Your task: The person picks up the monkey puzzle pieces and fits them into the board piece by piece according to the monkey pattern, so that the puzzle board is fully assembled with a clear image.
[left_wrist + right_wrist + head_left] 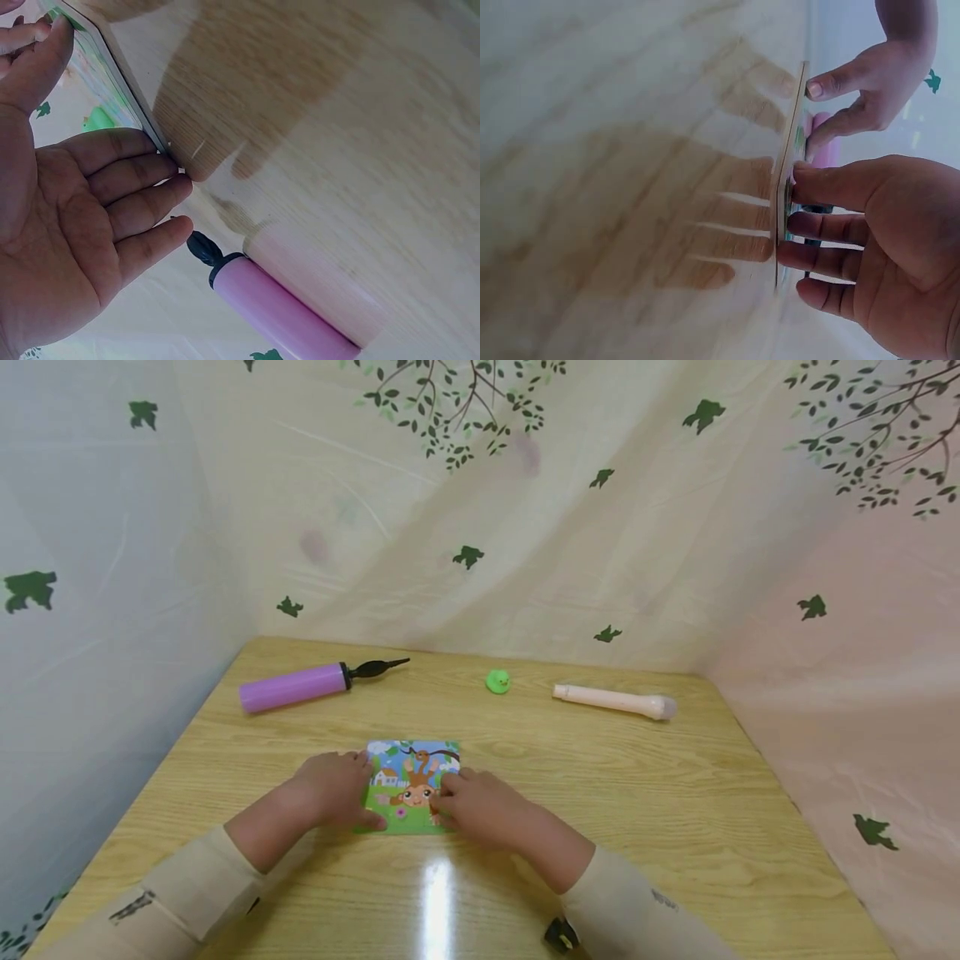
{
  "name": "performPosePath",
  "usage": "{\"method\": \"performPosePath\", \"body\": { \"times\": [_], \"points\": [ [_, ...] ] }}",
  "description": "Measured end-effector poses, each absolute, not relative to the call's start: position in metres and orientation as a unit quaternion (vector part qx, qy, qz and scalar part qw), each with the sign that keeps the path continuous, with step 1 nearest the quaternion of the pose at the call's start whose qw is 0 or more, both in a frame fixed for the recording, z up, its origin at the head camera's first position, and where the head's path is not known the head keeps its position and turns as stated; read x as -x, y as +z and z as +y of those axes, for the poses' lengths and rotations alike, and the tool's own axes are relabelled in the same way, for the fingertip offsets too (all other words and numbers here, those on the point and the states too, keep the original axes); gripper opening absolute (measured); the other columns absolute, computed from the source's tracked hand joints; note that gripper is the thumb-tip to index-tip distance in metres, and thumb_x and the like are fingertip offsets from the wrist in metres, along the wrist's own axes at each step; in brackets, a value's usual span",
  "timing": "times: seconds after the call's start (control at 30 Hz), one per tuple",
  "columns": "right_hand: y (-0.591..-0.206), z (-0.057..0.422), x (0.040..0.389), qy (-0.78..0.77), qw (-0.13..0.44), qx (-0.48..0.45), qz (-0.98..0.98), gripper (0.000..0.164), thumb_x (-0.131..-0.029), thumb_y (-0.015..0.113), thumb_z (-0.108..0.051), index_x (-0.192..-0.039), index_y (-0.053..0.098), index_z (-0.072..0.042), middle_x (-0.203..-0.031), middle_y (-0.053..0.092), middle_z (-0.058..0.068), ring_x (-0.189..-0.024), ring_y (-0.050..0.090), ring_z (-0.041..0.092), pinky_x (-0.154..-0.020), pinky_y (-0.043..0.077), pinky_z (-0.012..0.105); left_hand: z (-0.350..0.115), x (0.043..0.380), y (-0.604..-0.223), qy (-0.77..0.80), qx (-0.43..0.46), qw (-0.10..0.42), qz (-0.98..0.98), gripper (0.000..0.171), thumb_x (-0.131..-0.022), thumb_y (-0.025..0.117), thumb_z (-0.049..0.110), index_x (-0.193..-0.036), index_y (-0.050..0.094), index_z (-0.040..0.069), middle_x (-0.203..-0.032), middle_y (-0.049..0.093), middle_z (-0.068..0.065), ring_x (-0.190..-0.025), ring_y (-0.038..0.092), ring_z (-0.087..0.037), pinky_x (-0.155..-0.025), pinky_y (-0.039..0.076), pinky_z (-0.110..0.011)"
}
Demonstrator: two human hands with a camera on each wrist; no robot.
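Note:
A flat square board [408, 768] with a cartoon monkey hanging from a branch lies on the wooden table. My left hand [333, 789] is at its left edge, thumb over the near left corner. In the left wrist view, the fingers of this left hand [82, 217] are nearly straight, and some tips touch the board's edge [124, 82]. My right hand [483, 806] touches the right side of the board with thumb and fingertips. From the right wrist view, the right hand [877, 240] has its fingers extended; whether it pinches a small piece is unclear.
A purple hand pump [296, 687] with a black nozzle lies at the back left. A small green rubber duck [498, 682] sits at the back middle. To its right is a pale pink toy microphone [615, 700]. A leaf-printed curtain [525, 527] surrounds the table [637, 802].

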State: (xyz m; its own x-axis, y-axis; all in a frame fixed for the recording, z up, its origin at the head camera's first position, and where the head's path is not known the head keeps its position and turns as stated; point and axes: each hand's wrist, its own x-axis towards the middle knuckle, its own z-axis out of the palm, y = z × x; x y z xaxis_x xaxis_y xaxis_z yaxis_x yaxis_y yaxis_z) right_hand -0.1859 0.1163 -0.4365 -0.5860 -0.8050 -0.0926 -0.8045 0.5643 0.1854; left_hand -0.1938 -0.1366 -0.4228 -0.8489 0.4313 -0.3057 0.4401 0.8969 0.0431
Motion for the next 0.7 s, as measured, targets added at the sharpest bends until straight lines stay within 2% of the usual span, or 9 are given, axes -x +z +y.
{"method": "performPosePath", "body": {
  "times": [0.07, 0.2, 0.3, 0.4, 0.57, 0.7],
  "points": [
    [-0.435, 0.118, 0.181, -0.113, -0.006, -0.449, -0.886, 0.035, -0.1, 0.055, -0.039, -0.133, 0.062, -0.029, -0.121, 0.058, -0.005, -0.102, 0.055, 0.013, -0.07, 0.047, 0.022, -0.137, 0.194, -0.423, -0.015, -0.227, 0.155, 0.961, 0.101, -0.079, 0.064, 0.07, -0.142, 0.045, -0.006, -0.15, 0.04, -0.027, -0.137, 0.04, -0.045, -0.112, 0.036, -0.057],
    [-0.43, 0.123, 0.173, -0.119, -0.039, -0.436, -0.891, 0.048, -0.097, 0.054, -0.049, -0.141, 0.055, -0.029, -0.135, 0.053, -0.002, -0.117, 0.054, 0.018, -0.087, 0.053, 0.031, -0.136, 0.193, -0.424, -0.014, -0.228, 0.153, 0.961, 0.101, -0.079, 0.064, 0.07, -0.142, 0.045, -0.006, -0.15, 0.04, -0.027, -0.137, 0.04, -0.045, -0.112, 0.036, -0.058],
    [-0.425, 0.126, 0.167, -0.13, -0.066, -0.423, -0.894, 0.058, -0.095, 0.053, -0.055, -0.146, 0.047, -0.03, -0.143, 0.048, -0.002, -0.124, 0.051, 0.022, -0.096, 0.051, 0.039, -0.136, 0.191, -0.422, -0.013, -0.228, 0.151, 0.962, 0.1, -0.08, 0.064, 0.069, -0.142, 0.045, -0.007, -0.15, 0.04, -0.027, -0.137, 0.04, -0.045, -0.112, 0.036, -0.058],
    [-0.419, 0.127, 0.161, -0.137, -0.086, -0.412, -0.897, 0.065, -0.093, 0.054, -0.058, -0.149, 0.042, -0.03, -0.148, 0.044, -0.002, -0.128, 0.048, 0.023, -0.101, 0.049, 0.042, -0.136, 0.19, -0.421, -0.01, -0.227, 0.151, 0.962, 0.1, -0.08, 0.065, 0.069, -0.142, 0.045, -0.007, -0.15, 0.04, -0.027, -0.137, 0.039, -0.044, -0.113, 0.035, -0.057],
    [-0.413, 0.129, 0.161, -0.107, -0.121, -0.406, -0.9, 0.065, -0.093, 0.055, -0.057, -0.15, 0.041, -0.028, -0.154, 0.039, -0.002, -0.136, 0.043, 0.027, -0.109, 0.043, 0.047, -0.141, 0.192, -0.42, 0.013, -0.218, 0.162, 0.962, 0.1, -0.081, 0.061, 0.071, -0.144, 0.043, -0.004, -0.152, 0.038, -0.027, -0.137, 0.039, -0.046, -0.111, 0.035, -0.06],
    [-0.415, 0.132, 0.169, -0.071, -0.131, -0.416, -0.897, 0.06, -0.096, 0.052, -0.054, -0.149, 0.044, -0.027, -0.153, 0.04, -0.002, -0.137, 0.041, 0.025, -0.111, 0.042, 0.046, -0.15, 0.2, -0.422, 0.04, -0.217, 0.16, 0.962, 0.09, -0.088, 0.051, 0.071, -0.144, 0.047, 0.001, -0.15, 0.042, -0.025, -0.136, 0.042, -0.044, -0.11, 0.038, -0.06]
  ]
}}
